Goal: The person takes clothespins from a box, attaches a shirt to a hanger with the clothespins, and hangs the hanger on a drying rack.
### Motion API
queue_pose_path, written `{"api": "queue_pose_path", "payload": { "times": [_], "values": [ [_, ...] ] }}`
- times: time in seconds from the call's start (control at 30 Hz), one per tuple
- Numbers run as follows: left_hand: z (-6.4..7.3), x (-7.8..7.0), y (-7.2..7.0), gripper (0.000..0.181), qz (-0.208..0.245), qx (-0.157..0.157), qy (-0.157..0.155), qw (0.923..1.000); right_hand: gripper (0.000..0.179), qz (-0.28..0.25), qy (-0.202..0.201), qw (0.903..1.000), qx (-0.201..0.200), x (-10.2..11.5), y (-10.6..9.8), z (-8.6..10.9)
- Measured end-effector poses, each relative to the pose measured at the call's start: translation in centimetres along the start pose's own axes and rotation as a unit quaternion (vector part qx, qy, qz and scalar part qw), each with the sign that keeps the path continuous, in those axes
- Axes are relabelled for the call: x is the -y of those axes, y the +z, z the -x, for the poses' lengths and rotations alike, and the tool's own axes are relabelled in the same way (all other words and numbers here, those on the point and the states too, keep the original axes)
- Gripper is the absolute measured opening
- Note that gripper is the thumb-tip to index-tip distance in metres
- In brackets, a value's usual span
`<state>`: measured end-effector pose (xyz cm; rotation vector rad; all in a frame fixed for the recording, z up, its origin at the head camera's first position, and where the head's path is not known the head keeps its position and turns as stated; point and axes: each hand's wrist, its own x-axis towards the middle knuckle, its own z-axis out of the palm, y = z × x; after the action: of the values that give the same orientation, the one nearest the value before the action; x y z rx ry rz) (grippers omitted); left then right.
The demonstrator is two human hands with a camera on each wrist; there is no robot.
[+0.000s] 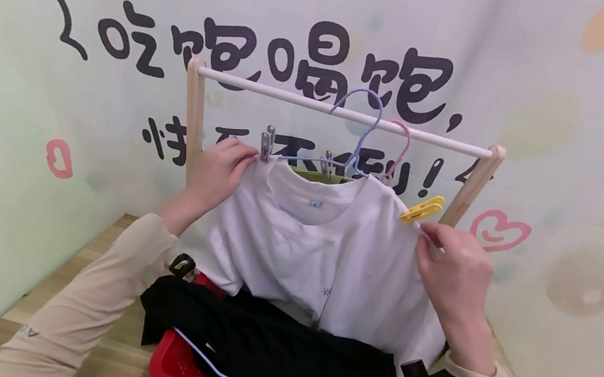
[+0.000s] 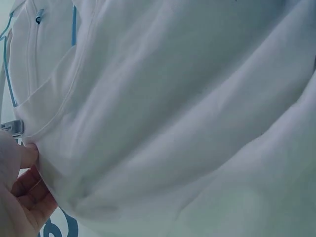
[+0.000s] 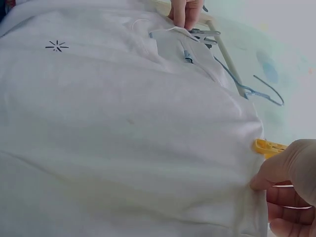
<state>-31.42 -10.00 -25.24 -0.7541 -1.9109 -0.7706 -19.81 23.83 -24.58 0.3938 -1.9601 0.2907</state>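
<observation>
A white T-shirt (image 1: 293, 257) hangs on a blue hanger (image 1: 367, 136), whose hook is at the white rail of a small rack. My left hand (image 1: 220, 170) pinches the shirt's shoulder on the left, beside a grey clothespin (image 1: 265, 147) clipped near the collar. On the other side my right hand (image 1: 457, 272) pinches the shoulder edge just below a yellow clothespin (image 1: 423, 209). In the right wrist view the thumb (image 3: 274, 173) presses the cloth from the front. The left wrist view shows the left fingers (image 2: 37, 197) behind the cloth edge.
Behind the shirt, a pink hanger (image 1: 407, 140) hangs on the rail (image 1: 269, 90), with green cloth (image 1: 312, 176) partly showing. Below, a red basket (image 1: 170, 365) holds black clothing (image 1: 268, 356) and another blue hanger (image 1: 210, 364). Wooden posts (image 1: 474, 186) stand at both rail ends.
</observation>
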Motion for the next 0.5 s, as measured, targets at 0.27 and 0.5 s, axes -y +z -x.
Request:
{"api": "queue_pose_path", "payload": {
  "times": [0.27, 0.5],
  "values": [
    [-1.4, 0.0, 1.4, 0.012, -0.004, -0.016, -0.060, 0.9981, 0.008, -0.014, 0.014, 0.9998, 0.001, 0.0, -0.4, -1.0],
    [-1.4, 0.4, 2.2, 0.015, -0.007, 0.005, -0.107, 0.9943, 0.008, -0.013, 0.005, 0.9997, 0.018, 0.5, -0.6, -1.3]
  ]
}}
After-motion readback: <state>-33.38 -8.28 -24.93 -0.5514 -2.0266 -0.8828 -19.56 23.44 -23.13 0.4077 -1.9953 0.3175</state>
